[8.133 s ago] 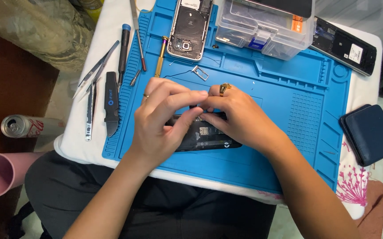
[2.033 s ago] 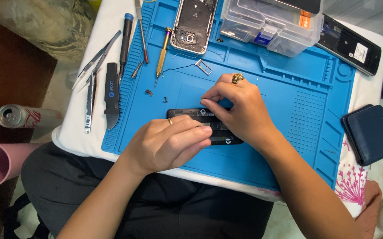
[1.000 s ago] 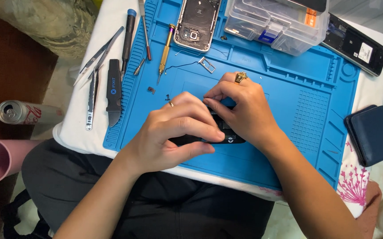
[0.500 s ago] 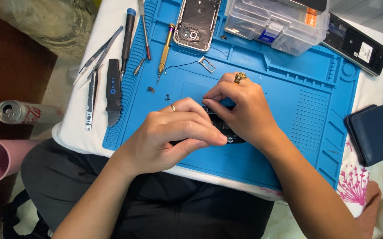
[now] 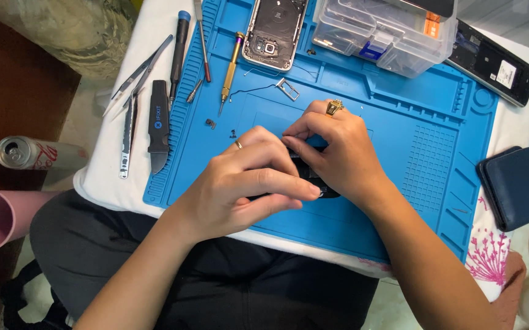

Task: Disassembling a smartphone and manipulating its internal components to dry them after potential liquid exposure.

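A dark phone body [image 5: 313, 177] lies on the blue work mat [image 5: 436, 153], near its front edge, mostly hidden under both hands. The left hand [image 5: 246, 183] lies curled over it, fingers closed around its near side; the right hand [image 5: 338, 153] pinches its far edge between thumb and fingertips. Behind them on the mat lie a small metal tray [image 5: 288, 89], a yellow-handled screwdriver [image 5: 230, 70] and an opened phone shell [image 5: 274, 30]. A clear plastic box [image 5: 387, 30] stands beside it. Tweezers [image 5: 139, 73] lie on the worktop [image 5: 111, 165], left of the mat.

White label [image 5: 505, 71] on black phone [image 5: 489, 62], top right.
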